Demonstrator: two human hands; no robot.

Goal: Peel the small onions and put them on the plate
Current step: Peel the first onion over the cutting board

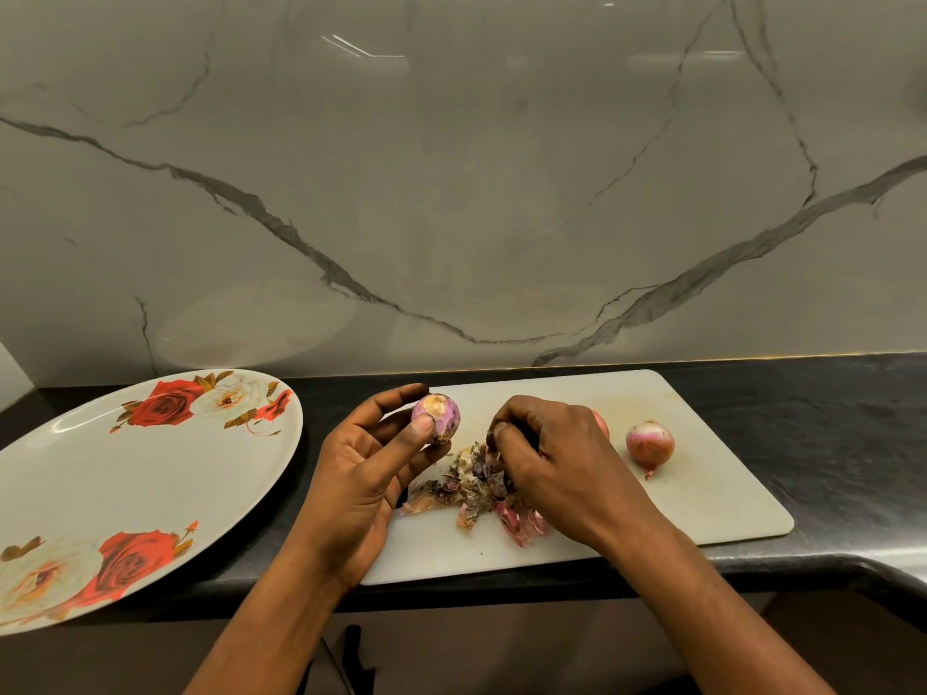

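A person's left hand (366, 474) holds a peeled onion (436, 418) between thumb and fingertips, raised just above the near-left corner of a white cutting board (702, 494). The onion's skin is largely off and its trimmed end is turned up. The right hand (557, 464) hangs with fingers curled over a heap of peel scraps (476, 489) at the board's middle; whether it pinches a scrap cannot be told. Beyond that hand an unpeeled onion (650, 445) lies on the board with its tip towards the near edge, and another onion (602, 423) shows only as a sliver behind the knuckles. The rose-patterned plate (125, 469), with no onions on it, lies on the dark desk (827, 443) to the left of the board. The onion-bearing left hand is the nearer to it, so the coming drop looks like a short leftward carry. A veined marble wall (451, 193) closes the scene
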